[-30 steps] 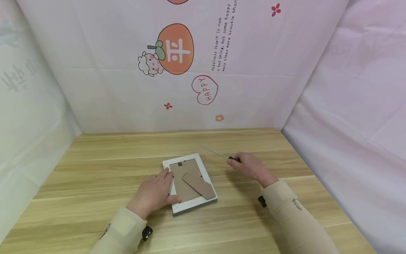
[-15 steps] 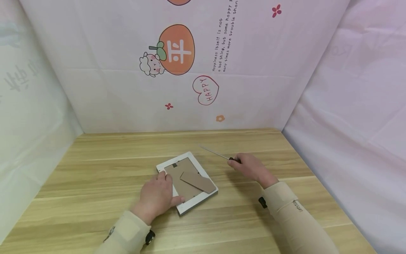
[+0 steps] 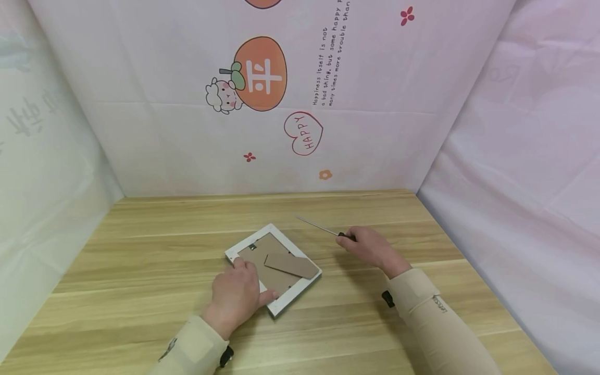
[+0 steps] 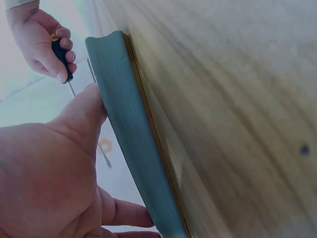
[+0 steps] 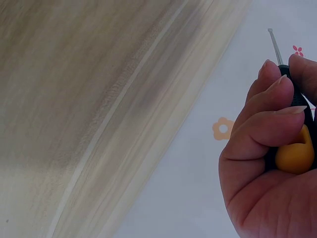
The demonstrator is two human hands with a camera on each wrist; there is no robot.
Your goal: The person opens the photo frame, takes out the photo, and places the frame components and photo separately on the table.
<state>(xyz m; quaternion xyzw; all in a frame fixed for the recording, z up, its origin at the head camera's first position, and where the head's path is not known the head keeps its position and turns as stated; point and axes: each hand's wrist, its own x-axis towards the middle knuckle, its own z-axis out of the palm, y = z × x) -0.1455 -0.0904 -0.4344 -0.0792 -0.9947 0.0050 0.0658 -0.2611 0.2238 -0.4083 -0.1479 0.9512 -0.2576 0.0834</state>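
Observation:
A picture frame (image 3: 297, 296) lies back side up on the table, its white border around a brown backing board (image 3: 264, 250). A brown stand flap (image 3: 290, 264) sits askew across that board. My left hand (image 3: 236, 297) rests along the frame's near left side, thumb and fingers spread apart on the border. In the left wrist view, the frame's bluish-grey side (image 4: 131, 134) runs past the thumb and fingertips. My right hand (image 3: 370, 247) grips a screwdriver (image 5: 297, 99) by its black and yellow handle. The thin metal shaft points away to the upper left, above the table and apart from the frame.
The wood-grain table (image 3: 140, 245) reaches back to a white printed cloth (image 3: 187, 151). More white cloth hangs at the left and right sides. Both forearms wear beige sleeves (image 3: 433, 307) with a dark wrist camera on each.
The left hand has turned the frame counterclockwise on the table, its top end swinging left. The right hand and screwdriver have stayed in nearly the same place.

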